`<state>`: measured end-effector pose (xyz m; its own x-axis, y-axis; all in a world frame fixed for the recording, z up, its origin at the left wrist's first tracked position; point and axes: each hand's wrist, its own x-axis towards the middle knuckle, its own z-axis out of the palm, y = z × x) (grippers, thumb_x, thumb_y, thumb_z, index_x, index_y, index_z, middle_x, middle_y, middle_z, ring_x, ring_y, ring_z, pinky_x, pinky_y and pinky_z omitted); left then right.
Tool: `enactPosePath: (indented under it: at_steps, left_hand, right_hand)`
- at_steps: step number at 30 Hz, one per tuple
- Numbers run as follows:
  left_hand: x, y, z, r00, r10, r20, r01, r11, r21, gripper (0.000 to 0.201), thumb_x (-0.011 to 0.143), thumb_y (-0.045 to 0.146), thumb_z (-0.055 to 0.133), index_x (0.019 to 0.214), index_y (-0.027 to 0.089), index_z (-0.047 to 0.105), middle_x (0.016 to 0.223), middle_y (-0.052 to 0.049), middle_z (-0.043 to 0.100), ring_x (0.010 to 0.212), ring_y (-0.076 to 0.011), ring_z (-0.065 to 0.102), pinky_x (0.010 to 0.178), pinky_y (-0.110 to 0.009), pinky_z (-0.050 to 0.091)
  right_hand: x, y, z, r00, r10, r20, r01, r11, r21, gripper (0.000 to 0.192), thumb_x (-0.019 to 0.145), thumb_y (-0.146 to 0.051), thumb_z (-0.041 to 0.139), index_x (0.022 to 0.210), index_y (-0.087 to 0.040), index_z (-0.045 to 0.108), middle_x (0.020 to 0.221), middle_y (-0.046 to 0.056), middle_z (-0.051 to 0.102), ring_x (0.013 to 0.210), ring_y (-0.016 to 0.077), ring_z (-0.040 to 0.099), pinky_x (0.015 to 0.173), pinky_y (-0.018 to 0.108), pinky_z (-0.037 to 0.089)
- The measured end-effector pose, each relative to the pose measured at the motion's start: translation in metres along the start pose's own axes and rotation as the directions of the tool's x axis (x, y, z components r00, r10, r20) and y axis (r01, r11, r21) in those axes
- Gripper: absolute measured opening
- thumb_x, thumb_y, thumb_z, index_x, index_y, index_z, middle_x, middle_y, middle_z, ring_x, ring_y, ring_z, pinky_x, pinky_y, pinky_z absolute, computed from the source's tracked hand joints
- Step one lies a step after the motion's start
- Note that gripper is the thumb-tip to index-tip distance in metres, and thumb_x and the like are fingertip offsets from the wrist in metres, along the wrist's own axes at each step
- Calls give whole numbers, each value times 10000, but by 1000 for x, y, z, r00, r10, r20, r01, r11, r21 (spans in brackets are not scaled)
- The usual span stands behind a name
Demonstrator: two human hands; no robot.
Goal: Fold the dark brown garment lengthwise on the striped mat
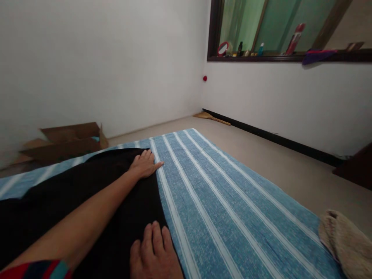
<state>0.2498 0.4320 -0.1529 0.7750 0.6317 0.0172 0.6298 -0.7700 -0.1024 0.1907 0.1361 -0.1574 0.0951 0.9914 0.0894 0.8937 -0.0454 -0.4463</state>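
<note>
A black cloth [116,217], which looks like a garment, lies spread over a blue sheet with white stripes [215,201]. My left hand [144,164] rests flat on the cloth's far right corner, its thumb reaching out over the sheet. Nearer to me, my right hand [155,252] lies palm down along the cloth's right edge, with its fingers stretched forward. Neither hand grips anything that shows. The left part of the cloth runs out of view.
Past the sheet at left stands an open cardboard box [66,143]. A hand broom [212,117] lies by the far wall. A folded beige cloth [345,244] sits at the sheet's right edge. Bottles, a red spray can [295,38] and a round mirror [223,49] line the window sill.
</note>
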Motion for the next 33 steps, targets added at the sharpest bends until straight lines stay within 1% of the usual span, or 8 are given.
enactPosePath:
  at_steps: [6,10,13,16,20,24,27,33]
  left_hand:
    - [-11,11,-14,998,-24,55,23,1000,18,690,874,580,229,1312,78,408,1473,-191,231,1367,-303,162,1057,-449,189]
    - [-22,13,-23,999,-43,28,41,998,56,719,867,593,237,1356,79,355,1495,-175,173,1383,-288,94,1086,-452,107]
    - [-29,10,-20,992,-90,85,86,995,51,772,847,619,267,1394,76,299,1503,-172,132,1388,-296,49,1097,-467,49]
    - [-32,8,-11,978,-133,158,134,991,9,825,837,655,226,1412,64,253,1502,-183,104,1384,-317,52,1085,-502,101]
    - [-30,7,-8,980,-123,158,129,991,-31,813,835,655,247,1393,65,289,1493,-205,133,1373,-341,103,1054,-534,174]
    - [-35,-1,-34,993,-46,107,53,997,-64,645,885,572,213,1228,104,496,1380,-183,404,1280,-299,353,998,-441,314]
    - [-54,-16,-62,998,-14,64,18,998,-64,543,900,510,243,1150,131,542,1259,-146,528,1176,-258,470,953,-362,365]
    - [-151,-60,-105,990,-21,139,27,999,-40,372,757,444,513,997,187,634,1085,-87,636,1028,-249,572,890,-313,417]
  right_hand:
    - [-10,-4,7,1000,20,-10,-19,998,53,648,887,-493,392,1363,-55,365,1459,196,228,1342,369,171,1053,571,230]
    - [-15,-8,3,999,49,-8,-48,995,83,624,905,-467,377,1370,-52,359,1459,208,193,1352,358,115,1075,561,193]
    - [-14,-8,0,999,50,19,-52,995,91,619,907,-458,382,1372,-49,357,1456,209,187,1349,357,103,1080,554,185]
    - [-14,-8,0,998,61,35,-64,994,85,615,903,-459,393,1370,-61,365,1457,198,195,1347,354,106,1086,546,177]
    - [-16,-7,4,998,57,-7,-57,996,65,612,899,-479,393,1365,-82,387,1456,189,212,1347,346,138,1091,529,185]
    - [-19,-6,8,998,57,-29,-55,997,52,605,908,-493,359,1362,-96,398,1455,179,230,1347,336,154,1093,519,188]
    - [-19,-4,12,998,52,-37,-51,998,28,604,900,-494,373,1358,-102,408,1457,172,236,1346,340,165,1093,520,186]
    - [-19,-3,17,998,26,-53,-27,999,-17,593,900,-483,364,1344,-95,432,1446,180,268,1340,348,193,1081,524,204]
